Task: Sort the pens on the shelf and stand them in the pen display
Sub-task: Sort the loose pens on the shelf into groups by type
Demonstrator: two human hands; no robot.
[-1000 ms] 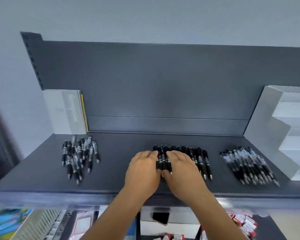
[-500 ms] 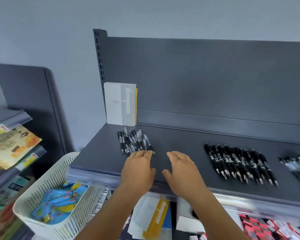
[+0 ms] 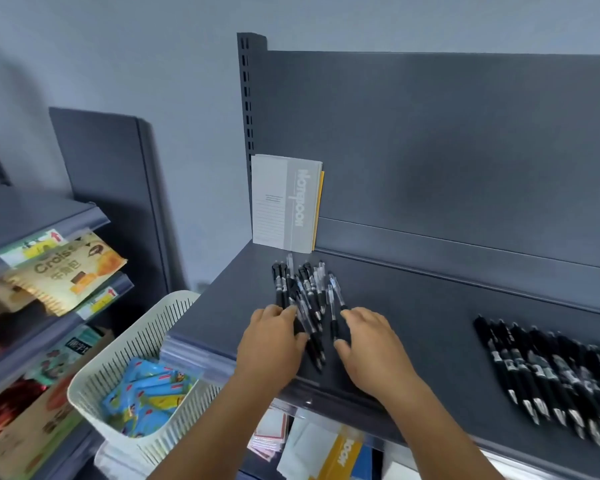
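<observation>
A loose, jumbled pile of black and clear pens (image 3: 305, 292) lies at the left end of the dark grey shelf (image 3: 413, 306). My left hand (image 3: 271, 337) lies flat at the pile's near left side, its fingertips touching the pens. My right hand (image 3: 369, 344) lies flat at the near right side, fingers straight and touching a pen. Both hands flank the pile's near end. A tidy row of black pens (image 3: 548, 368) lies farther right on the shelf. No pen display is in view.
A grey notebook (image 3: 284, 202) leans against the shelf's back panel behind the pile. Left of the shelf stands a white slatted basket (image 3: 142, 337) with blue packets. Snack packs fill the shelves at far left. Notebooks and cards lie below the shelf edge.
My view and both hands have shifted left, from the middle row of black pens to the jumbled pile at the shelf's left end. The hands now touch that pile.
</observation>
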